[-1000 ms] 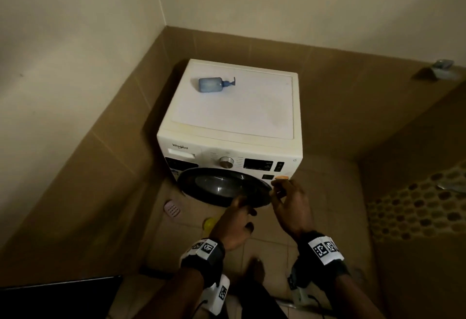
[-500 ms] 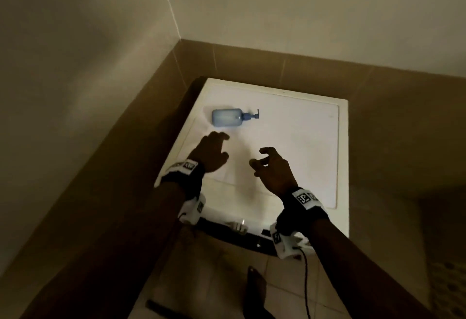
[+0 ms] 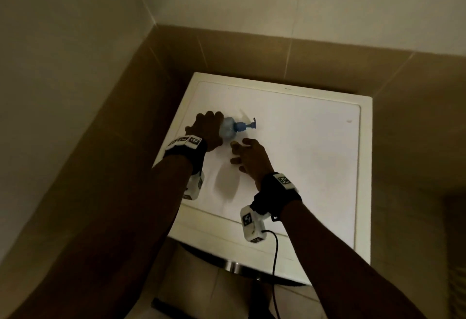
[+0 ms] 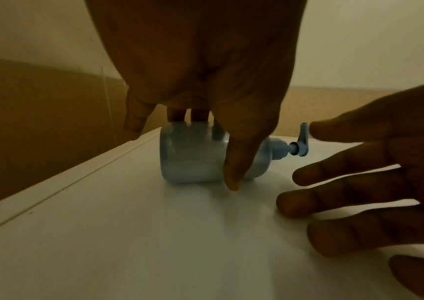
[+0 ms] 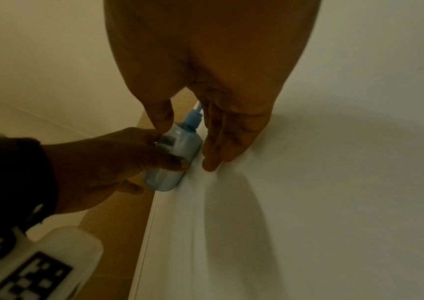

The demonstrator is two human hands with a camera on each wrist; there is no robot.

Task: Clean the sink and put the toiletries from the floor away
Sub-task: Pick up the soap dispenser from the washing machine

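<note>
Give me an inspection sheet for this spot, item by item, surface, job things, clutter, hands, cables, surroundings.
Surface: white washing machine top, bare apart from one bottle.
Job's things: blue pump bottle lying on its side, near the left edge.
Clutter: nothing seen.
Hands: left hand grips the bottle body; right hand open beside it, fingers spread, holding nothing.
Cables: black cable hangs from the right wrist unit.
Surroundings: brown tiled walls, cream above; dim light.
</note>
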